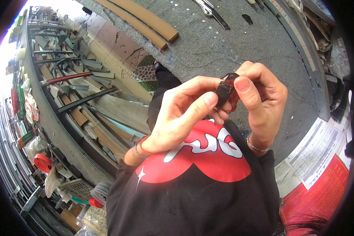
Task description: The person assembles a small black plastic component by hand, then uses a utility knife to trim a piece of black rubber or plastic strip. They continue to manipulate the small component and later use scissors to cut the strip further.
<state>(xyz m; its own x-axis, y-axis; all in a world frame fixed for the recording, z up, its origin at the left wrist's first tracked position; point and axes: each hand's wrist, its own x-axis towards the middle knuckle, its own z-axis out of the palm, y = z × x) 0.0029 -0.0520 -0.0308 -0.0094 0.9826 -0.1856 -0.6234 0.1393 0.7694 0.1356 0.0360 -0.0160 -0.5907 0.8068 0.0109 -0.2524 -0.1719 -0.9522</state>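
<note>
Strap [223, 93], short and dark, ribbed like coarse webbing, sits before my chest between my two hands. My left hand [181, 112] pinches it between thumb and fingers; my right hand [263, 92] closes, fingers curled, around the smooth, angular black end piece [231, 77]. A thin chain bracelet [257, 148] rings my right wrist. Below hangs my black cloth shirt [185, 208] with its rounded red print [220, 174]. Beyond spreads rough grey carpet [271, 51] bearing flat, square-ended brown boards [153, 19]; narrow offcuts [80, 100] jumble leftward.
</note>
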